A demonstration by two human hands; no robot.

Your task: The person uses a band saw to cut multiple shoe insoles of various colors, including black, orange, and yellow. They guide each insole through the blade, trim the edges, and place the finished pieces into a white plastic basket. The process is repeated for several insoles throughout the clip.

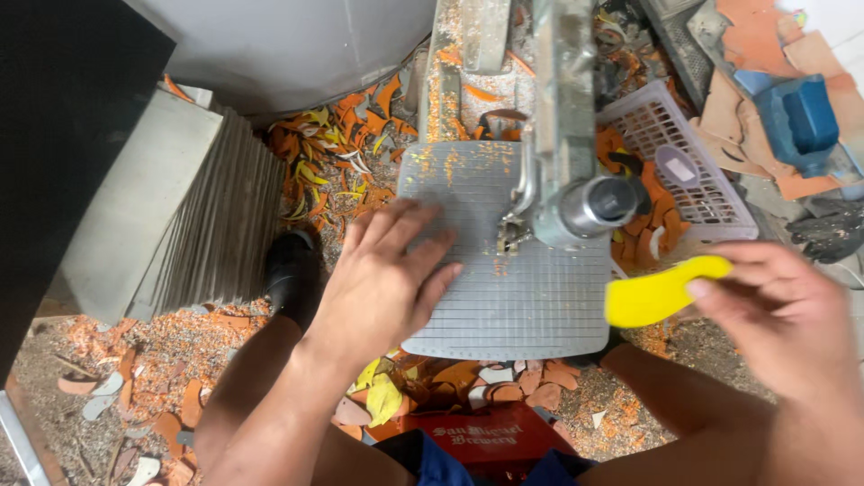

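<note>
My left hand [382, 274] lies flat, fingers spread, on the left part of a grey ribbed sheet [531, 297] that rests on a cutting machine's table. The machine's metal arm and round head [589, 205] stand over the sheet's upper right. My right hand [778, 315] is off to the right of the sheet and pinches a yellow curved sole-shaped piece [657, 292] by its right end.
A stack of grey sheets [193, 216] stands at the left. A white plastic basket [693, 171] with cut pieces sits right of the machine. Orange, yellow and grey offcuts [333, 153] litter the floor. A red crate [495, 441] is between my knees, a blue motor [801, 121] at upper right.
</note>
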